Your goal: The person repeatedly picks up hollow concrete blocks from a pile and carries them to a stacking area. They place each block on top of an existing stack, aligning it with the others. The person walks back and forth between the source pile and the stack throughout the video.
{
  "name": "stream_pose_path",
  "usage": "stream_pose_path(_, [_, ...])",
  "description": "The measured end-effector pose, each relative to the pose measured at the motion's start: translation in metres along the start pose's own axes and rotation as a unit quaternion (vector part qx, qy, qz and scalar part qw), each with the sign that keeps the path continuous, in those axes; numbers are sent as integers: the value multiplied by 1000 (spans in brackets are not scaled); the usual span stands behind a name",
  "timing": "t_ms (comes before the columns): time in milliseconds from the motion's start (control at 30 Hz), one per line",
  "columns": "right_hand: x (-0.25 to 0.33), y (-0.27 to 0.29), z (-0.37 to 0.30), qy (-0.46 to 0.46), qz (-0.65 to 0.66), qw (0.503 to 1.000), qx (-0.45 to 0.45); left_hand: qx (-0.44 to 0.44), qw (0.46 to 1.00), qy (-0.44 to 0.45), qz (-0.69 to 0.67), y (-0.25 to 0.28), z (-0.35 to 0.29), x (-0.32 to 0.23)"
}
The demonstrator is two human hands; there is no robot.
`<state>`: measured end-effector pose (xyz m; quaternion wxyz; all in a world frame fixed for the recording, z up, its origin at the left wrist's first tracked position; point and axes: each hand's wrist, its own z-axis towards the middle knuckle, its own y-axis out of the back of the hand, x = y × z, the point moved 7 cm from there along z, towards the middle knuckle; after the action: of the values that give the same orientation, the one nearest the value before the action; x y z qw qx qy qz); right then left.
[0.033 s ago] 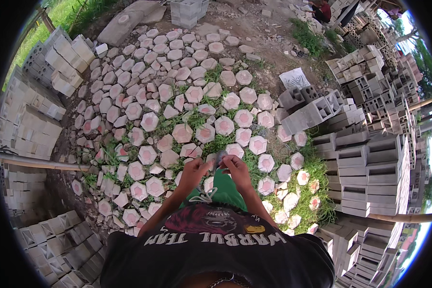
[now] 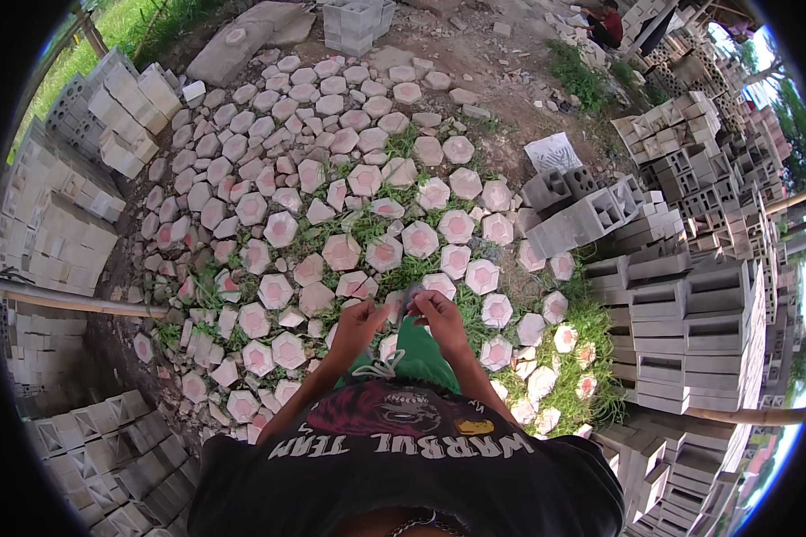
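Both my hands are held close together in front of my green shorts (image 2: 424, 358). My left hand (image 2: 363, 322) is closed, fingers curled and thumb toward the middle. On the other side my right hand (image 2: 439, 319) is also closed, with thumb and fingertips pinched together. A small grey rounded thing (image 2: 412, 294) shows by the right fingertips; whether it is held or lies beyond them, I cannot tell. Whatever is pinched in either hand is too small or hidden. Below them hangs the pale drawstring (image 2: 381, 368) of the shorts.
Hexagonal pavers (image 2: 420, 239) with reddish centres cover the ground, grass growing between them. Hollow blocks (image 2: 685, 295) are stacked at right, more blocks (image 2: 58, 210) at left. Bamboo poles (image 2: 81, 302) jut in from both sides. A person (image 2: 611, 27) sits far off at upper right.
The view has shifted slightly, so the pavers and blocks sit a little differently in the picture. My hands keep nearly the same closed pose.
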<state>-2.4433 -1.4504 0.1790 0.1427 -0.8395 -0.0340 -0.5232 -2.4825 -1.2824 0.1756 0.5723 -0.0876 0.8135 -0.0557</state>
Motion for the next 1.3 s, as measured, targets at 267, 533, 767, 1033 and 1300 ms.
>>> stream_pose_path(267, [80, 50, 137, 33, -57, 993, 99, -165, 981, -5, -100, 4, 96, -27])
stream_pose_path(533, [130, 96, 224, 38, -20, 994, 105, -202, 953, -34, -223, -14, 164, -87])
stream_pose_path(767, [137, 109, 280, 4, 9, 997, 73, -214, 961, -1, -176, -26, 216, -94])
stream_pose_path(1033, [144, 109, 349, -9, -4, 1000, 19, -145, 976, 1, -161, -11, 340, -112])
stream_pose_path(1300, [223, 82, 439, 25, -35, 998, -45, -71, 985, -36, -154, 22, 473, -206])
